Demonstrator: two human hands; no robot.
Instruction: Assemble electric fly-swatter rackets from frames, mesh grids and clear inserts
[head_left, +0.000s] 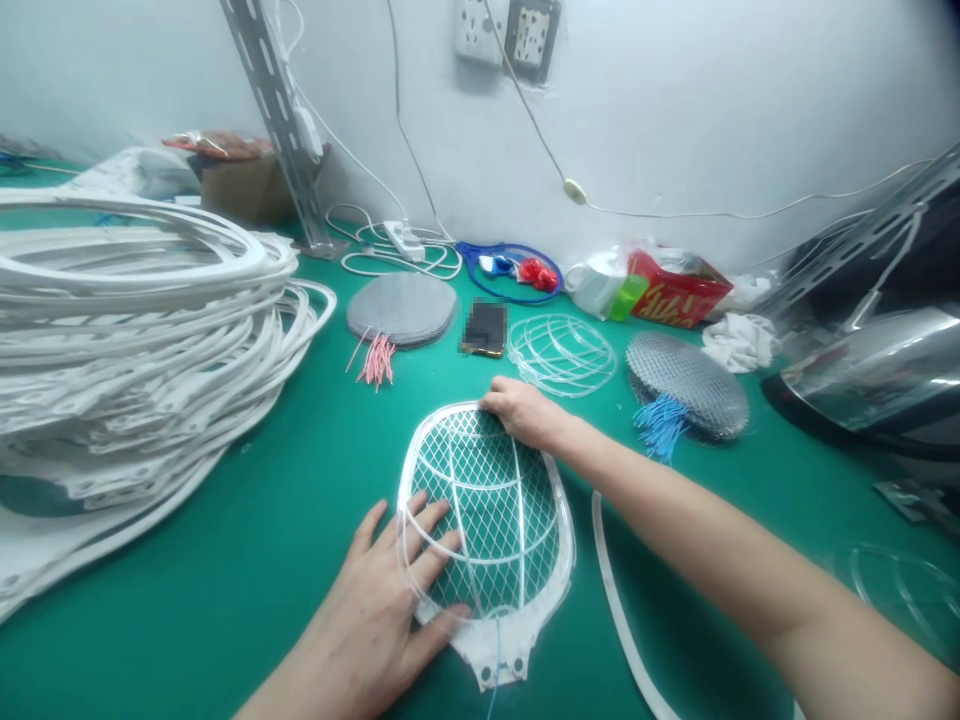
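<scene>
A small assembly workshop — a green workbench (225, 590) held heaped white plastic swatter frames (127, 340) at left, wire mesh pads (401, 308) at centre.

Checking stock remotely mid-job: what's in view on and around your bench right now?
stack of plastic racket frames: many, white, left of bench
meshed racket frame: one, white and silver, front centre
grey mesh pad with pink wires: one, grey and pink, back centre
grey mesh pad with blue wires: one, grey and blue, right of centre
clear wire cage: one, clear, beyond right hand
blurred flat device: one, dark, back centre
blue racket frame: one, blue, near wall
red carton: one, red, back right
power strip: one, white, near wall
wall sockets: two, white, on wall
curved plastic strip: one, white, right of meshed frame
left hand: one, bare, spread on meshed frame
right hand: one, bare, on its top rim
</scene>
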